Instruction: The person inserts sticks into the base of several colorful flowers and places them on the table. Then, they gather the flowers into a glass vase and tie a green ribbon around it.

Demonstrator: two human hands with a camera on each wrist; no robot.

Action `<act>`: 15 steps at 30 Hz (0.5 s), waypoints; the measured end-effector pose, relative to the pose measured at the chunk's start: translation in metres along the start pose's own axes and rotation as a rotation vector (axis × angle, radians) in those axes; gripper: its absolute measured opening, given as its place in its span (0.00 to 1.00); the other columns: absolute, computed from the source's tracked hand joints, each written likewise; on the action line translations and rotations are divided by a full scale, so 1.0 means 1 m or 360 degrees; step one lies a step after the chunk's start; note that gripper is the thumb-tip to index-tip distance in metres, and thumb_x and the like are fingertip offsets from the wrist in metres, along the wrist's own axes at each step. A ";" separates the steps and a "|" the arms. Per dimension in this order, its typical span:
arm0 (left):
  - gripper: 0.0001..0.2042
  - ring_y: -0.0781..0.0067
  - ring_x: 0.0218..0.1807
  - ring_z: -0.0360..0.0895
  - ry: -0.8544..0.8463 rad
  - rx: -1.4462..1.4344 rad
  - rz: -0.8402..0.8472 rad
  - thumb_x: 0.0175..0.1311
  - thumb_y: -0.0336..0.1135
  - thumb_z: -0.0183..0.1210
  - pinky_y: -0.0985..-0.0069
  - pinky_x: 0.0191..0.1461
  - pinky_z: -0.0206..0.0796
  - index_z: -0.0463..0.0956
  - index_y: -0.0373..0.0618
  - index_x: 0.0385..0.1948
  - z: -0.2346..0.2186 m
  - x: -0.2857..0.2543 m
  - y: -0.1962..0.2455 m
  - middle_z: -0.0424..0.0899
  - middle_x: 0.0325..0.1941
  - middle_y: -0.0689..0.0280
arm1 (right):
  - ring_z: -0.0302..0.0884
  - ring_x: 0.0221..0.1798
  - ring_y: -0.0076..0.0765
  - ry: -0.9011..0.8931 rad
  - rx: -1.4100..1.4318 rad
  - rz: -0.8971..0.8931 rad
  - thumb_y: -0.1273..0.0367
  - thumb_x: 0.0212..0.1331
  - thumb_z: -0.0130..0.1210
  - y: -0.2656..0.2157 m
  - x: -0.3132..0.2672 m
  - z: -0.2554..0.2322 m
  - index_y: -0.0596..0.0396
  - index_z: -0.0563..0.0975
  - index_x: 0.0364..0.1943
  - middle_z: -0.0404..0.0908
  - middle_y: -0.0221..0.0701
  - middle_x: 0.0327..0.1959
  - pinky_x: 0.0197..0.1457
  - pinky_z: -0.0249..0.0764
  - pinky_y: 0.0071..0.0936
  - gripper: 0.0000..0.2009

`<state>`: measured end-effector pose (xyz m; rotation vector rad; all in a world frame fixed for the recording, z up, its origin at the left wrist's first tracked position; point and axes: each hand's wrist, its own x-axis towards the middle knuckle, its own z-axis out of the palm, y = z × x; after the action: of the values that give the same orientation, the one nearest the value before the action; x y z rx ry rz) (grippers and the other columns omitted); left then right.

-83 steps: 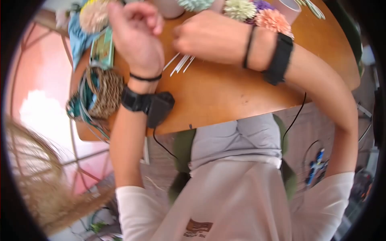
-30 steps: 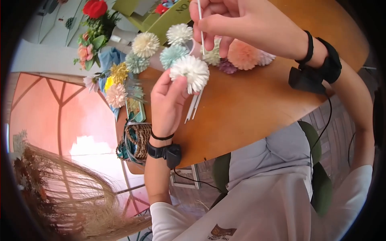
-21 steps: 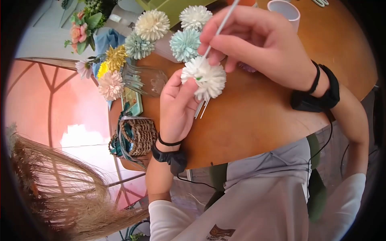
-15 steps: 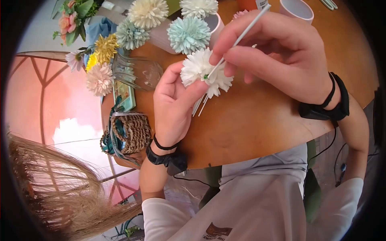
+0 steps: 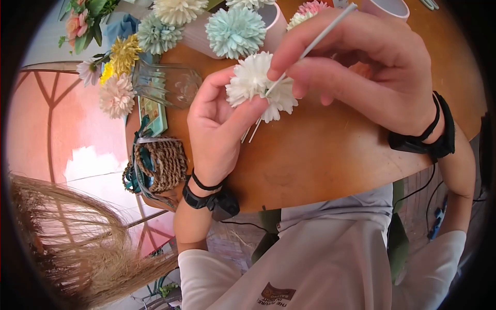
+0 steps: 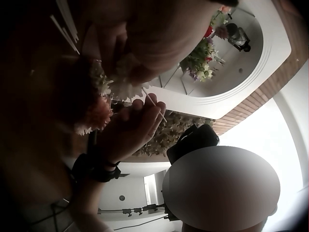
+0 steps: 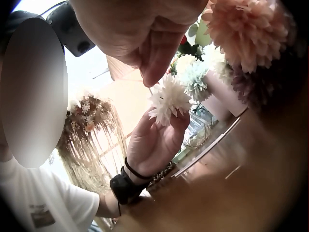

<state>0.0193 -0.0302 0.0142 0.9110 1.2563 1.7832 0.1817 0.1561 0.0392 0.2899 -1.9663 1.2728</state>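
In the head view my left hand (image 5: 214, 126) pinches a white artificial flower head (image 5: 250, 77) between thumb and fingers, its back with a small green centre turned up. My right hand (image 5: 367, 72) pinches a thin white stick (image 5: 325, 39) between thumb and forefinger. The stick slants down, its lower tip right at the green centre beside my left thumb. In the right wrist view the white flower head (image 7: 169, 99) sits on my left fingertips, below my right hand (image 7: 154, 43). Loose white sticks (image 5: 253, 132) lie on the table, partly hidden behind the left hand.
Pompom flowers, one of them light blue (image 5: 236, 33), stand in pale pots behind the hands. A clear glass vase (image 5: 175, 85) lies near yellow and pink flowers at the left. A woven basket (image 5: 168, 163) sits at the left edge of the wooden table (image 5: 320, 155).
The right hand has brought the white stick down from above to the flower head's green centre. The left hand has turned the flower head so its back shows.
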 end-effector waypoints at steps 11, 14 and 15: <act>0.23 0.68 0.61 0.79 0.0029 0.0071 0.0071 0.63 0.15 0.62 0.71 0.65 0.73 0.69 0.34 0.60 0.001 0.000 0.000 0.79 0.60 0.57 | 0.79 0.25 0.18 0.0077 -0.0133 -0.0028 0.77 0.61 0.66 -0.002 -0.001 0.001 0.60 0.86 0.41 0.86 0.31 0.30 0.28 0.70 0.15 0.06; 0.24 0.67 0.62 0.77 0.0068 0.0180 0.0177 0.63 0.16 0.63 0.70 0.66 0.71 0.69 0.33 0.61 0.002 -0.003 0.001 0.77 0.62 0.56 | 0.78 0.23 0.18 0.0085 -0.0354 -0.0189 0.76 0.60 0.67 -0.006 0.004 -0.003 0.58 0.86 0.40 0.85 0.29 0.27 0.26 0.69 0.15 0.05; 0.24 0.67 0.62 0.77 0.0087 0.0219 0.0231 0.63 0.17 0.64 0.69 0.67 0.70 0.69 0.33 0.61 0.004 -0.005 0.001 0.76 0.62 0.56 | 0.77 0.22 0.18 0.0093 -0.0400 -0.0204 0.76 0.60 0.67 -0.008 0.005 -0.005 0.58 0.86 0.39 0.85 0.28 0.26 0.25 0.68 0.15 0.05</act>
<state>0.0247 -0.0331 0.0158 1.0607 1.3922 1.8629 0.1851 0.1571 0.0492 0.2463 -1.9978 0.9317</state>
